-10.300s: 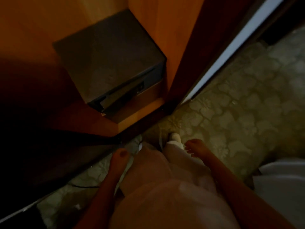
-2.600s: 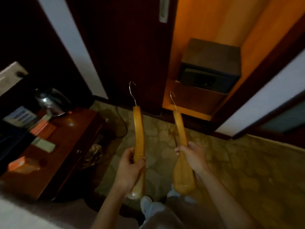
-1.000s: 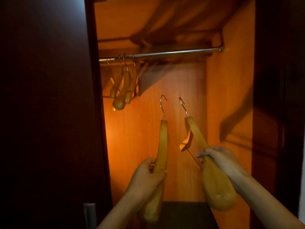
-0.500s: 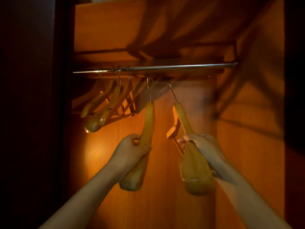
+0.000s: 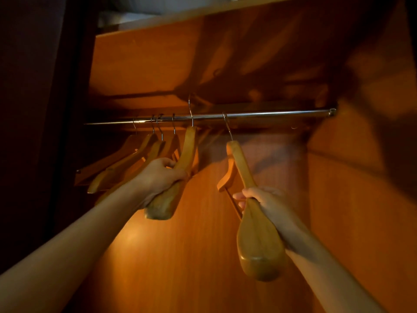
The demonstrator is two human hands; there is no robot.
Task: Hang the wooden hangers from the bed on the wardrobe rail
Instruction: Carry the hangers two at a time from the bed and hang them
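- Four pale wooden hangers (image 5: 144,152) with wire hooks already hang bunched at the left end of the chrome wardrobe rail (image 5: 282,113), so part of the job looks done.
- The left hand (image 5: 161,175) has its fingers wrapped round the arm of a thick honey-coloured wooden hanger (image 5: 189,147). Its hook stands up above the rail, just right of the hung group, and does not look seated to me.
- The right hand (image 5: 267,203) clasps a second matching wooden hanger (image 5: 259,242) partway down its arm, tilted. Its hook meets the rail further right, but I cannot tell whether it has caught.
- Left to do, I reckon: settle both hooks and let go. The bed is out of sight.
- Around them: a dark door (image 5: 33,109) at the left and a wooden shelf (image 5: 158,26) overhead with white bedding (image 5: 153,7) on it. The shelf sits close over the rail, and the hung group crowds the left hanger.
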